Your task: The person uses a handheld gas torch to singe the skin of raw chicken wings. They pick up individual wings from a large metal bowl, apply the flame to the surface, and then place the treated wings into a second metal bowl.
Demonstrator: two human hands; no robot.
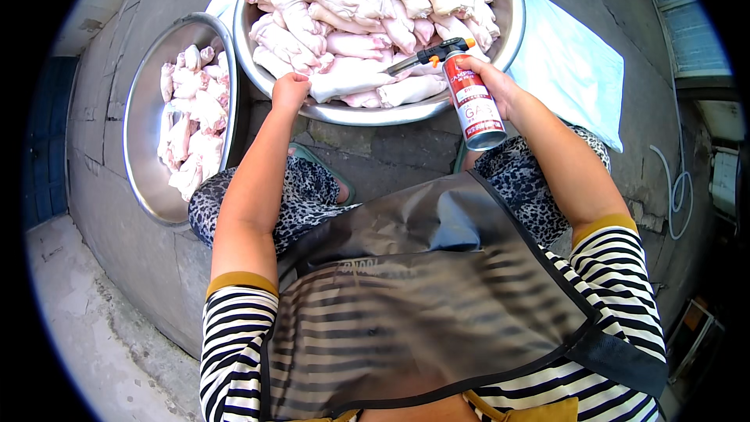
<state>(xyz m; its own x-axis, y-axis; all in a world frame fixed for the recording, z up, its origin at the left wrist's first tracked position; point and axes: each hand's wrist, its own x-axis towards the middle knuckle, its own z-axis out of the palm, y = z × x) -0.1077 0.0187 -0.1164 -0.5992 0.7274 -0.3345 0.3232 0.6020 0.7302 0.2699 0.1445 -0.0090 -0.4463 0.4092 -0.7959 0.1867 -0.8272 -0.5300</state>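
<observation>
My left hand holds the end of a pale pig's trotter at the near rim of a large metal basin. My right hand grips a red and white gas canister fitted with a blowtorch head. The torch's metal nozzle points left, close to the right end of the held trotter. No flame can be made out. Many more pig's trotters are heaped in the basin.
At the left, a smaller metal basin holds more trotter pieces. A white plastic sheet lies right of the large basin. Farther right, a pale hose lies coiled on the paved ground. My knees flank the large basin's near side.
</observation>
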